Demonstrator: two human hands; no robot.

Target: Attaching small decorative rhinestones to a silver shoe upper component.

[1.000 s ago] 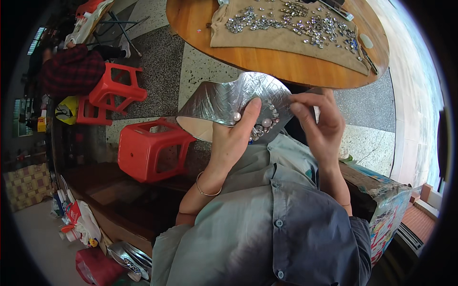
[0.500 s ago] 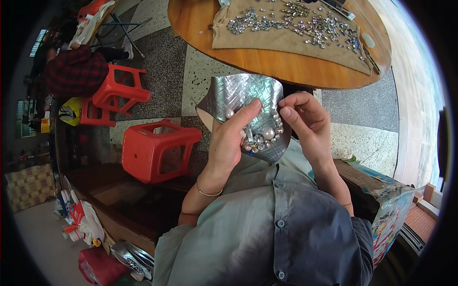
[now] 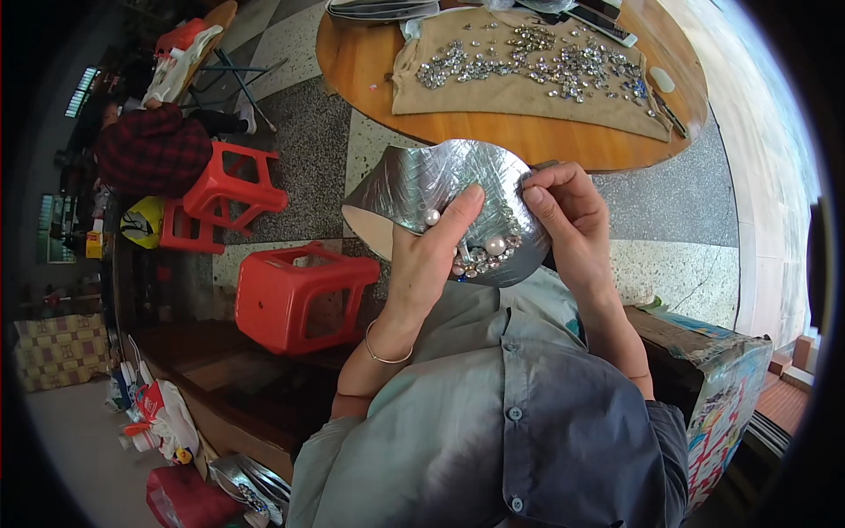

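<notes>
A curved piece of crosshatched silver material, which looks like a shoe upper (image 3: 400, 187) with a pale lining, is in front of me. Along its lower right part runs a cluster of clear stones and pearls (image 3: 495, 245). My left hand (image 3: 424, 264) grips it from the left, thumb laid across the front and the other fingers hidden behind. At the right edge my right hand (image 3: 576, 220) pinches thumb and forefinger together. Whatever sits between those fingertips is too small to make out.
Ahead, a round wooden table (image 3: 370, 84) bears a tan cloth (image 3: 519, 101) strewn with rhinestones (image 3: 466, 66), plus a phone (image 3: 603, 25). To the left stand red plastic stools (image 3: 304, 299) and a seated person in a checked shirt (image 3: 154, 150). A worn box (image 3: 726, 387) is at my right.
The silver upper has been tilted and turned, so its pale-lined left edge shows more. Both hands remain on or beside it. My view has shifted slightly, revealing more of the table's far side.
</notes>
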